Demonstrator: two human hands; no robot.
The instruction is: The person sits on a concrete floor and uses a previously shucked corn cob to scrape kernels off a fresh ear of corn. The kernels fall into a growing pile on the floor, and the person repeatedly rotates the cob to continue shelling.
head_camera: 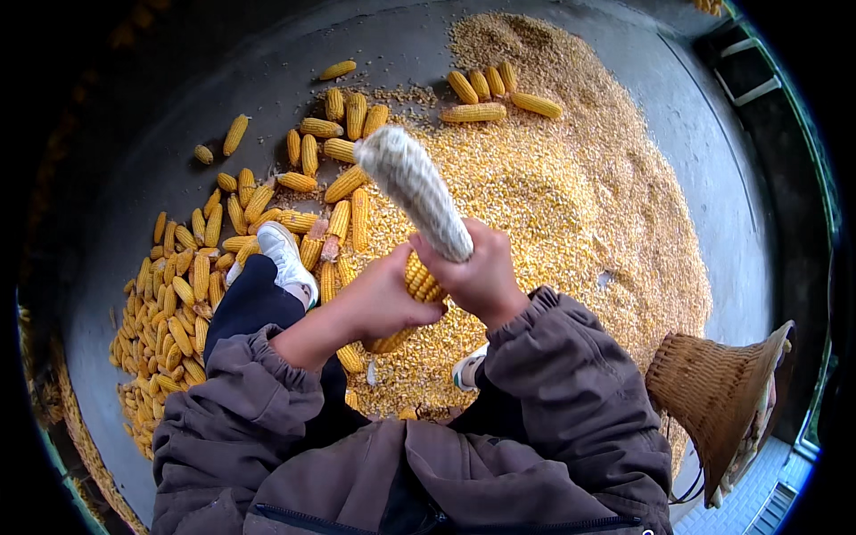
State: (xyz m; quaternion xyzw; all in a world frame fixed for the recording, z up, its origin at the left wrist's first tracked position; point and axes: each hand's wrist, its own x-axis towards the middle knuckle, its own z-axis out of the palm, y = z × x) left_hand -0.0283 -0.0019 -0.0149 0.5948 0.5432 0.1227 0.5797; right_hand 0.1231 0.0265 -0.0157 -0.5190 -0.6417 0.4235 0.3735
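Note:
My left hand (384, 297) is closed around a yellow corn cob (421, 277), whose lower end shows below the palm. My right hand (485, 267) grips a pale, bare cob (418, 190) that points up and to the left, and it rests against the upper part of the yellow cob. Where the two cobs touch is hidden by my fingers. Beneath both hands spreads a wide heap of loose corn kernels (528, 180). Whole yellow cobs (344, 184) lie along the heap's left edge, near my white shoe (284, 257).
A large pile of whole cobs (170, 314) lies at the left on the grey concrete floor (267, 73). Several cobs (475, 112) rest at the heap's top. A woven basket (709, 394) stands by my right elbow. A dark object with pale bars (756, 90) is at the upper right.

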